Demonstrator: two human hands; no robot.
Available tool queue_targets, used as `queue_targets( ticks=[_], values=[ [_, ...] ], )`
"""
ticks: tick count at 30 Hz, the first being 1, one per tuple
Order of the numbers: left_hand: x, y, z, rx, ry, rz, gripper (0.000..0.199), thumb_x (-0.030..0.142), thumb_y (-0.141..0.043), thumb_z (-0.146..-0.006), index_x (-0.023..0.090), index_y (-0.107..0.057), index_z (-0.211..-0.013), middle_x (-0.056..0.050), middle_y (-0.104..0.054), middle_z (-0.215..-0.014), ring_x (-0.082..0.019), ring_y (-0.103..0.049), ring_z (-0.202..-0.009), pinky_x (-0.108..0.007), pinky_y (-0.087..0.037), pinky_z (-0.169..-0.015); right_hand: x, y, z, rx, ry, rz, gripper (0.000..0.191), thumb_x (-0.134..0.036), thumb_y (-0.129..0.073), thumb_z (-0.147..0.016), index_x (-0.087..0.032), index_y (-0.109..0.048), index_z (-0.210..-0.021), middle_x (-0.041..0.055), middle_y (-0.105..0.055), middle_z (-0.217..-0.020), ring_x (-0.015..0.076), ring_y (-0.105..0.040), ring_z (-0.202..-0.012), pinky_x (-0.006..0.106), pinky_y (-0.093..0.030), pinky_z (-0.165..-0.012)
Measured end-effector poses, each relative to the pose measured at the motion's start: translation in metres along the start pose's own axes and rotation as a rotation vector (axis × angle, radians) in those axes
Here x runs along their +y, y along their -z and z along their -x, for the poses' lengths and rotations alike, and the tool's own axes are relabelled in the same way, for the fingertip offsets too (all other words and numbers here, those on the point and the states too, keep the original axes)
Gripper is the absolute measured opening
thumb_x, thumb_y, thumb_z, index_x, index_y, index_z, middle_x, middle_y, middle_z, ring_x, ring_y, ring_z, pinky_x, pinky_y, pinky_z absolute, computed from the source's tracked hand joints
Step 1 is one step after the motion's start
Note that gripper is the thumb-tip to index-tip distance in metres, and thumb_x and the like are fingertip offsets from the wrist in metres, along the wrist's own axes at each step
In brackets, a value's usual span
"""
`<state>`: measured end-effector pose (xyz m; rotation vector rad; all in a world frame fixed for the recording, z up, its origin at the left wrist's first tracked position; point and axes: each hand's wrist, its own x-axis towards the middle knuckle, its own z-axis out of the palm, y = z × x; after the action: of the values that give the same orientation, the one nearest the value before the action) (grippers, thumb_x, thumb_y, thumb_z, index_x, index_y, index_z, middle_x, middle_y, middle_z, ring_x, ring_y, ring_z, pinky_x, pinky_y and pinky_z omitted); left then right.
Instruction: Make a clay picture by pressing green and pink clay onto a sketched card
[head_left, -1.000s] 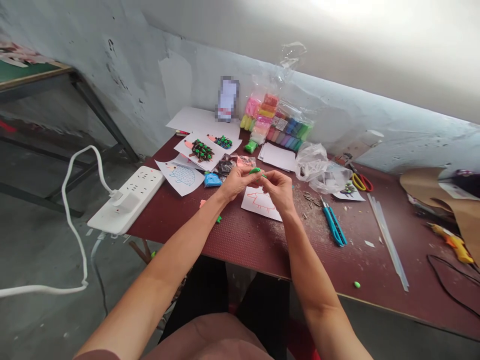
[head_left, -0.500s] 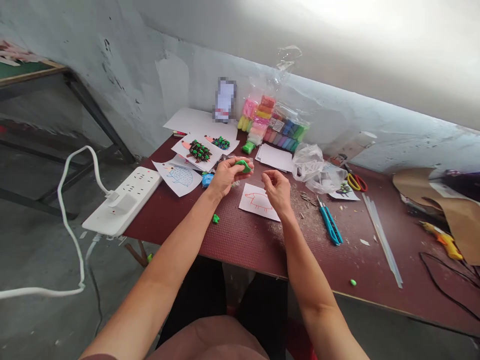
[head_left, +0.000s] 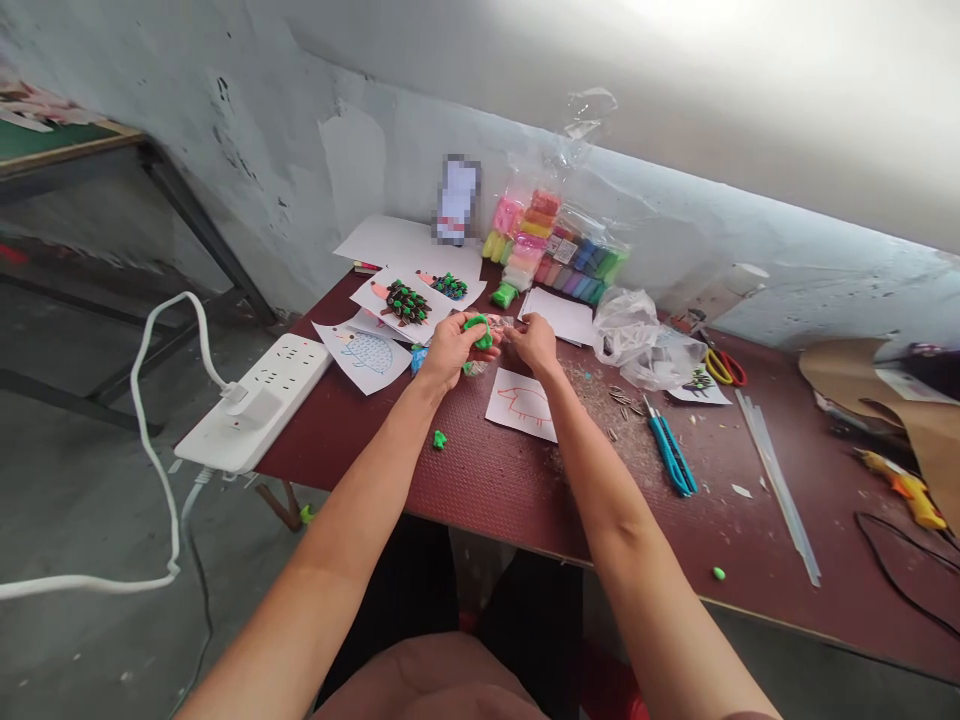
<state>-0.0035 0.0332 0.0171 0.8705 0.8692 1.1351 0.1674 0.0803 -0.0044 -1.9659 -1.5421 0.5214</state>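
Observation:
My left hand (head_left: 448,352) is closed around a soft lump of green modelling clay (head_left: 477,330), which shows between thumb and fingers. Beside it my right hand (head_left: 534,345) has its fingertips pinched together, close to a crinkled clear plastic wrapper (head_left: 498,322); whether they grip it I cannot tell. Below the hands lies a white card with an orange animal outline (head_left: 519,402), partly covered by my right forearm. A small green clay piece (head_left: 439,439) rests on the table to its left.
Hedgehog pictures (head_left: 405,303) and a blue drawing (head_left: 366,358) lie left, near a power strip (head_left: 255,400). Clay packs (head_left: 577,265) stand at the back. Rightward are seeds (head_left: 624,402), a teal utility knife (head_left: 672,455), scissors (head_left: 726,368), glue sticks (head_left: 778,488) and a glue gun (head_left: 904,488).
My right hand has moved left and up, away from the card, to beside my left hand. The green clay in my left hand has turned a little. The view has shifted slightly.

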Motion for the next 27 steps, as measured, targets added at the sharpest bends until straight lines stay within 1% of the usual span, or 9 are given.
queue_targets(
  ticks=[2,4,7,10,13,16,19,23,27],
  values=[
    [-0.002,0.000,-0.001,-0.058,0.019,0.012,0.018,0.016,-0.074,-0.087,0.014,-0.063,-0.102,0.000,-0.073,-0.080,-0.011,-0.070,-0.059,-0.024,-0.059,-0.063,0.002,0.000,-0.003,-0.044,-0.007,-0.148,0.020,-0.035,-0.077,-0.076,-0.019,-0.067,-0.082,0.0039,-0.072,-0.078,0.0196,-0.064,-0.077,0.030,-0.047,-0.073],
    [-0.005,0.000,-0.001,-0.140,0.048,-0.016,0.019,0.017,-0.073,-0.089,0.014,-0.066,-0.106,-0.001,-0.072,-0.080,-0.012,-0.072,-0.061,-0.026,-0.061,-0.065,0.006,0.006,-0.001,-0.082,0.010,-0.358,0.027,-0.042,-0.078,-0.074,-0.021,-0.061,-0.074,-0.0018,-0.063,-0.068,0.0142,-0.055,-0.065,0.027,-0.043,-0.064],
    [-0.012,-0.004,0.002,-0.240,0.072,-0.136,0.021,0.021,-0.073,-0.090,0.013,-0.070,-0.110,0.000,-0.069,-0.074,-0.012,-0.068,-0.055,-0.026,-0.057,-0.058,0.012,0.022,0.009,-0.069,0.046,-0.603,0.040,-0.055,-0.080,-0.071,-0.022,-0.060,-0.081,-0.0037,-0.060,-0.068,0.0112,-0.048,-0.060,0.026,-0.039,-0.058],
    [-0.019,-0.013,0.006,-0.274,0.004,-0.247,0.017,0.012,-0.072,-0.085,0.012,-0.074,-0.102,-0.001,-0.070,-0.074,-0.010,-0.065,-0.056,-0.024,-0.054,-0.060,0.019,0.041,0.025,-0.054,0.060,-0.694,0.050,-0.062,-0.084,-0.065,-0.023,-0.059,-0.083,-0.0043,-0.058,-0.068,0.0101,-0.048,-0.059,0.026,-0.039,-0.057],
    [-0.024,-0.022,0.009,-0.295,-0.081,-0.274,0.010,0.005,-0.071,-0.080,0.012,-0.072,-0.087,-0.002,-0.071,-0.076,-0.009,-0.065,-0.065,-0.024,-0.053,-0.067,0.026,0.056,0.045,-0.061,0.066,-0.734,0.054,-0.064,-0.087,-0.063,-0.023,-0.060,-0.085,-0.0043,-0.059,-0.070,0.0092,-0.048,-0.058,0.025,-0.041,-0.055],
    [-0.025,-0.024,0.011,-0.265,-0.071,-0.241,0.013,0.004,-0.072,-0.076,0.012,-0.066,-0.084,-0.001,-0.069,-0.076,-0.009,-0.064,-0.064,-0.022,-0.052,-0.063,0.032,0.060,0.061,-0.047,0.041,-0.766,0.057,-0.067,-0.088,-0.060,-0.023,-0.060,-0.082,-0.0041,-0.060,-0.070,0.0087,-0.049,-0.056,0.025,-0.042,-0.053],
    [-0.025,-0.022,0.013,-0.279,-0.030,-0.190,0.023,0.003,-0.074,-0.074,0.013,-0.065,-0.092,-0.002,-0.070,-0.081,-0.012,-0.068,-0.068,-0.023,-0.056,-0.062,0.035,0.056,0.068,-0.062,0.003,-0.749,0.056,-0.067,-0.088,-0.059,-0.023,-0.058,-0.077,-0.0046,-0.057,-0.065,0.0092,-0.048,-0.054,0.025,-0.041,-0.051],
    [-0.025,-0.019,0.015,-0.402,0.032,-0.173,0.023,0.009,-0.078,-0.075,0.012,-0.069,-0.097,-0.006,-0.074,-0.085,-0.015,-0.073,-0.072,-0.028,-0.062,-0.066,0.036,0.043,0.064,-0.061,-0.017,-0.637,0.051,-0.063,-0.085,-0.060,-0.023,-0.055,-0.070,-0.0049,-0.052,-0.058,0.0099,-0.044,-0.052,0.026,-0.036,-0.048],
    [-0.029,-0.019,0.013,-0.368,0.078,-0.201,0.018,0.017,-0.081,-0.079,0.012,-0.071,-0.092,-0.007,-0.076,-0.085,-0.015,-0.073,-0.065,-0.028,-0.062,-0.061,0.035,0.035,0.056,-0.001,-0.013,-0.573,0.047,-0.058,-0.084,-0.058,-0.022,-0.054,-0.066,-0.0049,-0.051,-0.058,0.0097,-0.041,-0.054,0.026,-0.032,-0.049]
  ],
)
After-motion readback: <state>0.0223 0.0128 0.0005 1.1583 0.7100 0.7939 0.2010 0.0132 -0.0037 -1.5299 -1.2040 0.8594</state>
